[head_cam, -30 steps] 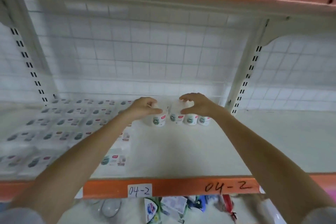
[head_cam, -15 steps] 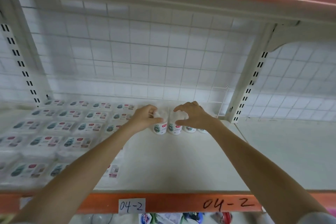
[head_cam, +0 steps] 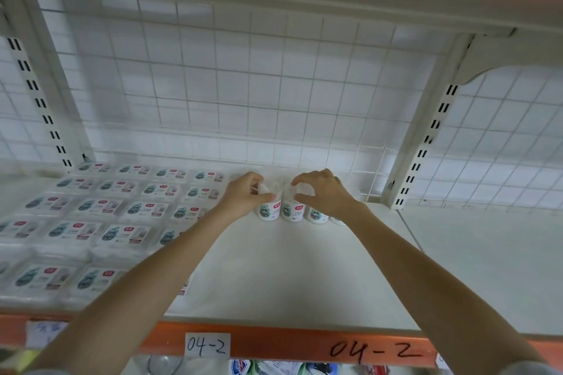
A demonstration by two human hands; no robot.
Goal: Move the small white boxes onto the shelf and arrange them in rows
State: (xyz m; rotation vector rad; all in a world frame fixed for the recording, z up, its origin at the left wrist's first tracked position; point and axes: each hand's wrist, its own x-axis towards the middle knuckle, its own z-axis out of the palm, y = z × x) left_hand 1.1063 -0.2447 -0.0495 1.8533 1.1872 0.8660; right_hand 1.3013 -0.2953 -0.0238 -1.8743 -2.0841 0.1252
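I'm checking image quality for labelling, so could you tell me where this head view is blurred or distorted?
Head view: wide-angle bending curves the shelf edge and uprights; the flat packs at the left smear towards the corner; print on the small white boxes is too soft to read; the left hand and right hand are fairly sharp.

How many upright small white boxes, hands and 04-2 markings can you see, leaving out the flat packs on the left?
upright small white boxes: 4, the rightmost mostly hidden behind the right arm
hands: 2, the left hand and the right hand, each with a grip on the boxes
04-2 markings: 2, on the orange shelf edge
Total: 8
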